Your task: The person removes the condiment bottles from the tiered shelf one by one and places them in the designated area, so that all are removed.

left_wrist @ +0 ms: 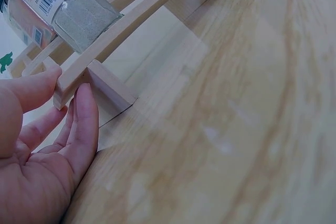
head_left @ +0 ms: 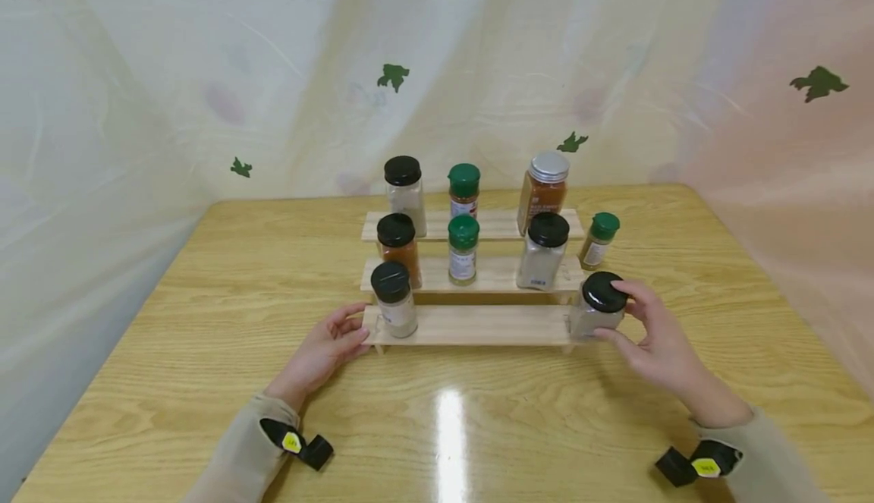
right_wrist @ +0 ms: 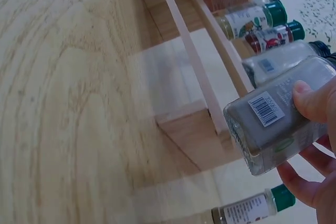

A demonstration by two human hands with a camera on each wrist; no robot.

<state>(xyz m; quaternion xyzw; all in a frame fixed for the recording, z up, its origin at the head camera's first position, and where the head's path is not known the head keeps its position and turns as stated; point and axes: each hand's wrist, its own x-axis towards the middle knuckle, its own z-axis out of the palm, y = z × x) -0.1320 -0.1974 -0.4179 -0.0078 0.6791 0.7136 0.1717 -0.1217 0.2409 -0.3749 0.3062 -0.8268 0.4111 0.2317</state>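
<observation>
A three-step wooden spice rack [head_left: 488, 325] stands on the table. At the left end of its lowest step my left hand [head_left: 321, 350] grips the wood, thumb above and fingertips beneath in the left wrist view. With my right hand [head_left: 658, 347] I hold a square glass spice jar [right_wrist: 270, 116], black-lidded with greyish powder inside, by the rack's lowest right end. Whether its base touches the step cannot be told. A black-capped shaker [head_left: 397, 307] stands on the lowest step's left. Above it are an orange-brown spice jar [head_left: 403, 256], a green-capped bottle [head_left: 463, 256] and a pale jar [head_left: 542, 256].
Along the top step stand a black-lidded jar [head_left: 405, 199], a green-capped bottle [head_left: 464, 188] and a silver-lidded jar [head_left: 544, 196]. Another green-capped bottle [head_left: 598, 245] is on the table right of the rack. Behind the wooden table [head_left: 273, 260] hangs a leaf-patterned curtain [head_left: 478, 70].
</observation>
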